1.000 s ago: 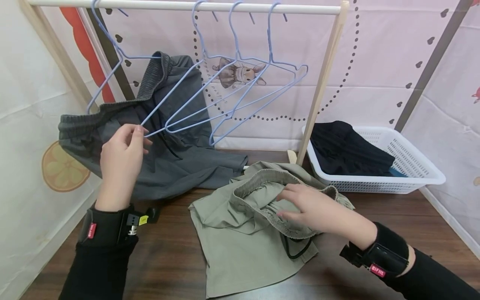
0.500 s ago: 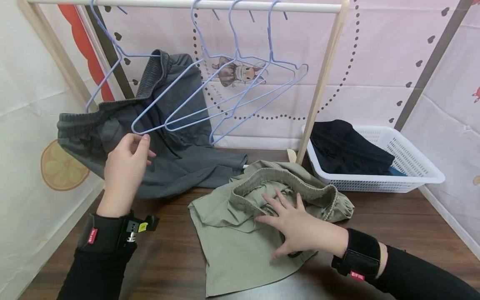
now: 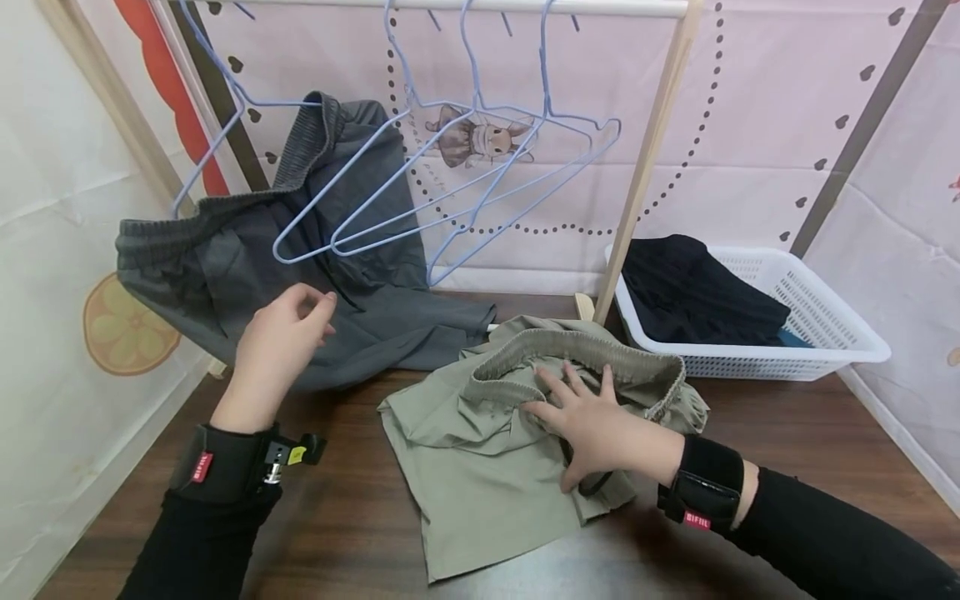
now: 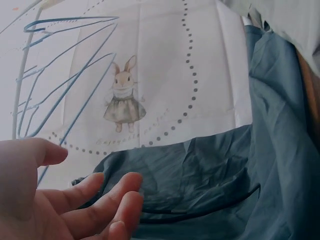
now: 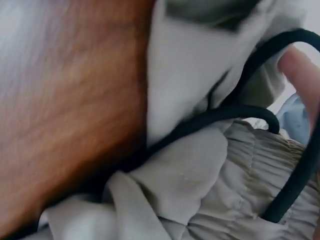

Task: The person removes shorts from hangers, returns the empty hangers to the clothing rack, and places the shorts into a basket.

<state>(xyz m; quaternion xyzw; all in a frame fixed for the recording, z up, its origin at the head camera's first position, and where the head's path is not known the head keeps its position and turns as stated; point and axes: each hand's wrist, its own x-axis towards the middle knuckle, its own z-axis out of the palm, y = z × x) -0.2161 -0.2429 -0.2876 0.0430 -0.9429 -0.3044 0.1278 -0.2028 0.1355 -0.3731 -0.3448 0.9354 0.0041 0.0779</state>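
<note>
My left hand [image 3: 281,354] hovers in front of dark grey drawstring shorts [image 3: 217,258], below the lower corner of a blue wire hanger [image 3: 345,174], touching neither hanger nor rail. In the left wrist view the left hand [image 4: 75,210] has loosely bent fingers with nothing between them. Khaki shorts [image 3: 487,500] with an elastic waistband lie on the table. Over their waist opening my right hand [image 3: 596,425] is spread, fingers apart, resting on the fabric. The right wrist view shows the black drawstring [image 5: 215,116] beside the gathered waistband [image 5: 240,165]; most of that hand is out of frame.
Several blue hangers hang from a white rail [image 3: 600,8] on a wooden frame [image 3: 645,167]. The grey shorts hang on the leftmost one. At right, a white basket [image 3: 750,364] holds black folded clothing [image 3: 690,292]. Printed cloth walls surround the brown table [image 3: 337,517].
My left hand let go of the hanger corner and moved down and right. The right hand shifted left and spread over the khaki waistband, which was pushed slightly. The view tilted a little.
</note>
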